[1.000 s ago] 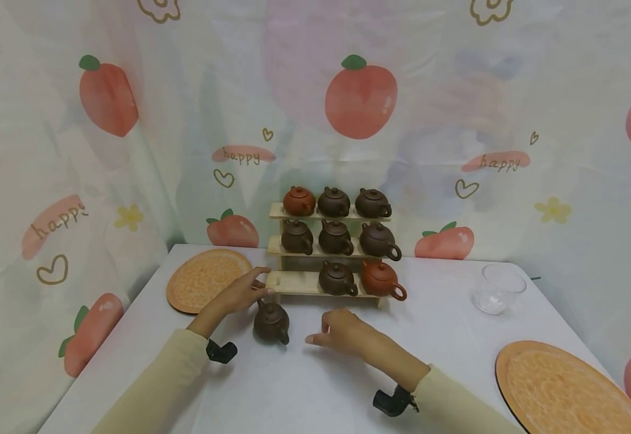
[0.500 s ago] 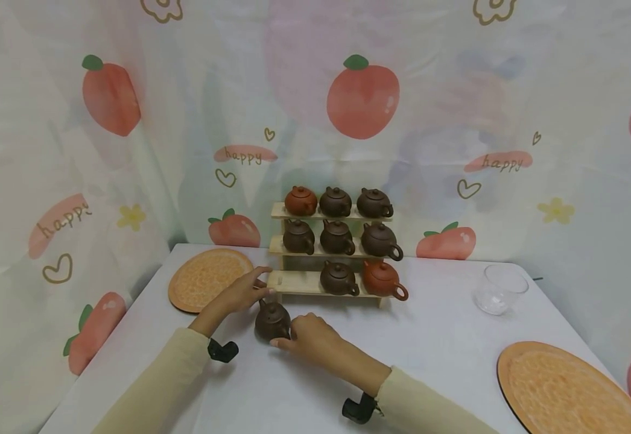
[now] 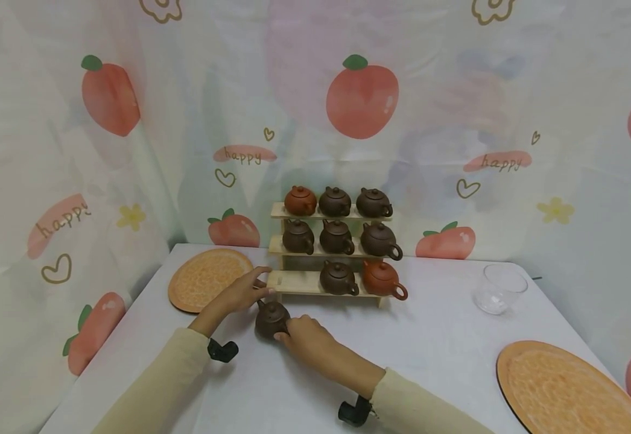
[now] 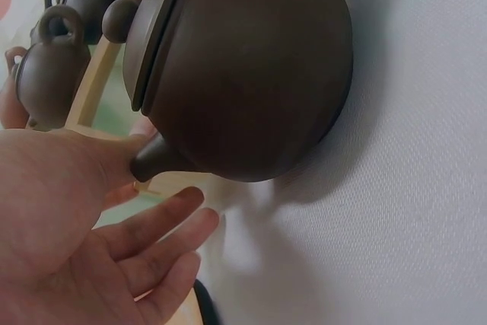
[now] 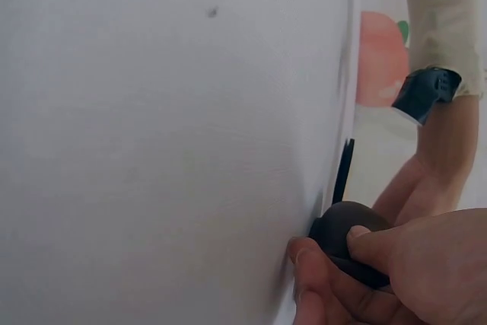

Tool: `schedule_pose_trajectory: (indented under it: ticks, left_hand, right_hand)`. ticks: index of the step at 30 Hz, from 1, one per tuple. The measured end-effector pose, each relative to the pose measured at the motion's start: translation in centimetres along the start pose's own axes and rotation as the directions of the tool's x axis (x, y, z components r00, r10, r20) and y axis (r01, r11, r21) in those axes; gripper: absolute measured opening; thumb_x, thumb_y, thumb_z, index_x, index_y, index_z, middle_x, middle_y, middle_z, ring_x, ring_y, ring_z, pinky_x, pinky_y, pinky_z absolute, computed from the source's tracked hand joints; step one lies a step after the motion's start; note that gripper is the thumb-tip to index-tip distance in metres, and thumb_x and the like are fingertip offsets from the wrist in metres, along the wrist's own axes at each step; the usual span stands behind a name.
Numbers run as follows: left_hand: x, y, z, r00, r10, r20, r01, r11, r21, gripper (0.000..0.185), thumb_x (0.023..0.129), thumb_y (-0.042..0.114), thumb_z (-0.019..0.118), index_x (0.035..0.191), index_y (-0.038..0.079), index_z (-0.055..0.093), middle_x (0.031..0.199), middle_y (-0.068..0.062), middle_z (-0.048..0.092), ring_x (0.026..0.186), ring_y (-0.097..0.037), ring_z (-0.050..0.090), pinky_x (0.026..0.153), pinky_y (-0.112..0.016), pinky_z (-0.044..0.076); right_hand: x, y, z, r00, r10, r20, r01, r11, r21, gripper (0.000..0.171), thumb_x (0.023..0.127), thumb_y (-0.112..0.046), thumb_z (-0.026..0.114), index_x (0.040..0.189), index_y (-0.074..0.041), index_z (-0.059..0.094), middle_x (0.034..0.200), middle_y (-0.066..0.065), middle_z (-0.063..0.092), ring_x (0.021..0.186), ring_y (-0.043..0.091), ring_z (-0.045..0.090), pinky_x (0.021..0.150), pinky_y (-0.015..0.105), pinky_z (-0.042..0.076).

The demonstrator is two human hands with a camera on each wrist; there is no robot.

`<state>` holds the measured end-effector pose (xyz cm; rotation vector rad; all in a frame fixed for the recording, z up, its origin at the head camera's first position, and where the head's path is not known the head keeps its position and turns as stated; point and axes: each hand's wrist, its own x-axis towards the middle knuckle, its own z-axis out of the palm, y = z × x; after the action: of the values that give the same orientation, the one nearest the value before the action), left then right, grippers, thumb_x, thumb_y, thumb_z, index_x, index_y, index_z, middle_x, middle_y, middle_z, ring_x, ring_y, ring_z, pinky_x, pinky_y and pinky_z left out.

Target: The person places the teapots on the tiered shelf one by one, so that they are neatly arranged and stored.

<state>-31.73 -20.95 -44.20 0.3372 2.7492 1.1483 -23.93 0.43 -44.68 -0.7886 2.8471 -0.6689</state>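
Observation:
A dark brown teapot [image 3: 271,319] sits on the white table in front of the stepped wooden display stand [image 3: 300,282]. My right hand [image 3: 312,343] pinches its handle; in the right wrist view the thumb and fingers [image 5: 308,264] close on it. My left hand [image 3: 242,293] holds the left end of the stand's lowest shelf between thumb and forefinger, just behind the teapot's spout. Up close in the left wrist view, the teapot [image 4: 251,66] hides part of that grip, while the other fingers [image 4: 163,249] hang loose. A brown teapot [image 3: 339,278] and a reddish one [image 3: 382,279] share this shelf.
On the upper two shelves stand more teapots, including a reddish one [image 3: 300,201]. A round orange mat [image 3: 207,280] lies at the back left and another [image 3: 565,386] at the front right. A clear glass bowl [image 3: 500,290] stands on the right.
My right hand has moved left from beside the teapot and taken hold of its handle. The left hand stays at the shelf end, and the teapot has hardly moved.

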Motion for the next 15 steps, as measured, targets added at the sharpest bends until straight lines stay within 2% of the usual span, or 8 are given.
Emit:
schedule_pose_trajectory:
  ticks: [8, 15]
  left_hand:
    - [-0.1, -0.1, 0.0, 1.000, 0.018, -0.005, -0.018, 1.000, 0.006, 0.060, 0.106, 0.024, 0.067, 0.156, 0.004, 0.042, 0.135, -0.033, 0.064, 0.128, -0.046, 0.063, 0.099, -0.057, 0.054]
    - [-0.1, -0.3, -0.1, 0.999, 0.034, 0.006, -0.034, 0.999, 0.017, 0.060, 0.107, 0.024, 0.065, 0.157, 0.002, 0.039, 0.135, -0.033, 0.064, 0.127, -0.047, 0.063, 0.096, -0.054, 0.056]
  right_hand:
    - [-0.4, 0.6, -0.1, 0.999, -0.038, -0.016, 0.037, 0.997, -0.064, 0.030, 0.103, -0.029, 0.071, 0.084, -0.005, 0.070, 0.073, 0.004, 0.064, 0.065, 0.013, 0.053, 0.058, 0.031, 0.043]
    - [-1.4, 2.0, -0.7, 0.996, -0.082, -0.021, 0.082, 0.996, -0.027, 0.027, 0.103, -0.026, 0.070, 0.085, -0.006, 0.068, 0.070, 0.000, 0.061, 0.065, 0.011, 0.051, 0.058, 0.029, 0.042]
